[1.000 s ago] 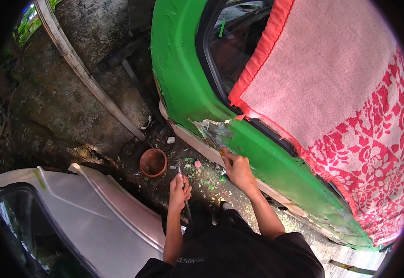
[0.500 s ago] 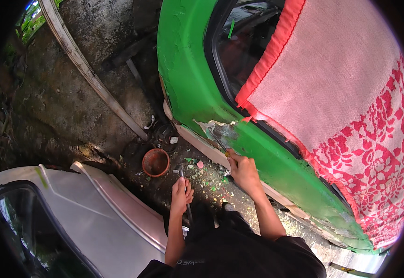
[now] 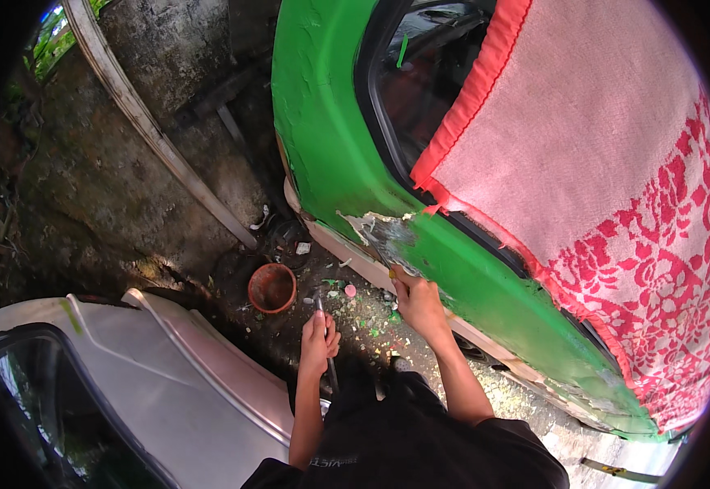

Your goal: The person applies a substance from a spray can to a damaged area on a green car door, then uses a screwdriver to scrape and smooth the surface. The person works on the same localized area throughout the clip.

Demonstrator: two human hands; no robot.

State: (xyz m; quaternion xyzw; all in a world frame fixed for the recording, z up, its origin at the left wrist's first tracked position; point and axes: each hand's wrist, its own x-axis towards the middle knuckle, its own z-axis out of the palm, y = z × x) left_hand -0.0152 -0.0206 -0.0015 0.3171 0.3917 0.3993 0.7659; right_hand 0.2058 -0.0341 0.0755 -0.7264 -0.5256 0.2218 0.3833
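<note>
Scraping goes best when you keep the blade flat, so look at how you hold things now. Your right hand [image 3: 420, 303] is closed around a small scraper [image 3: 389, 267], and its tip touches the bare grey patch [image 3: 389, 238] on the green car body [image 3: 322, 147]. That patch sits low on the panel, just under the window edge, where the paint is already gone. Your left hand [image 3: 319, 342] is closed around a thin metal tool [image 3: 322, 319] and hangs over the ground, well apart from the car.

I think these moves would help:
- Push the scraper along the torn edge of the green paint, not straight into the metal.
- Use short, soft strokes so the blade does not slip toward your fingers.
- Rest your left hand somewhere steady, so you do not wobble.

Paint chips [image 3: 363, 314] lie on the dirty ground below the patch. A brown clay pot [image 3: 272, 287] stands near your left hand. A pink and red cloth [image 3: 599, 163] hangs over the car window above you. A grey car panel [image 3: 151, 383] lies on your left side.
</note>
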